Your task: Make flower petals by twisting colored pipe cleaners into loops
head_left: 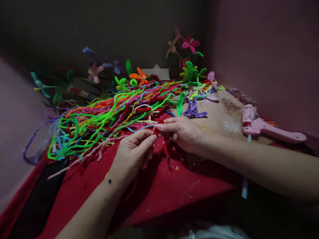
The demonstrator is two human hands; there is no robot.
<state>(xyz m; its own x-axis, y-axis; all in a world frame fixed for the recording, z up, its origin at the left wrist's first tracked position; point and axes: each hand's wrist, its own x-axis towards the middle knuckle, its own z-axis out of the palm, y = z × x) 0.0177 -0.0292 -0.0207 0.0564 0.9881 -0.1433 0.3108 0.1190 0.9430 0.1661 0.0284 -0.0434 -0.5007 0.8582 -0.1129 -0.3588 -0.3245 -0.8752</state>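
Your left hand (136, 149) is at the centre of the frame, thumb and fingers brought together on a red, fuzzy, flexible craft stem (166, 148). Your right hand (185, 132), just to the right of centre, pinches the same stem between thumb and fingers. The stem is at the centre of the frame: its upper part is bent at your fingertips, and a length hangs below your right fingers. Your two hands are close together; the exact shape of the bend is partly hidden by your fingers.

Beneath your hands lies a dark red cloth (189, 196), with small pale scraps scattered on it. A large bundle of multicoloured fuzzy stems (109, 114) extends from the left of the frame to the upper centre. Just above your right hand are a purple, several-petalled fuzzy piece (193, 110) and an upright green fuzzy leaf (180, 104).

At the right of the frame, a pink plastic glue gun (249, 116) rests near the edge of a light brown board (216, 121), its handle pointing right. An orange fuzzy flower (140, 76) is above the bundle; a magenta fuzzy flower (190, 44) stands at the upper right of centre.
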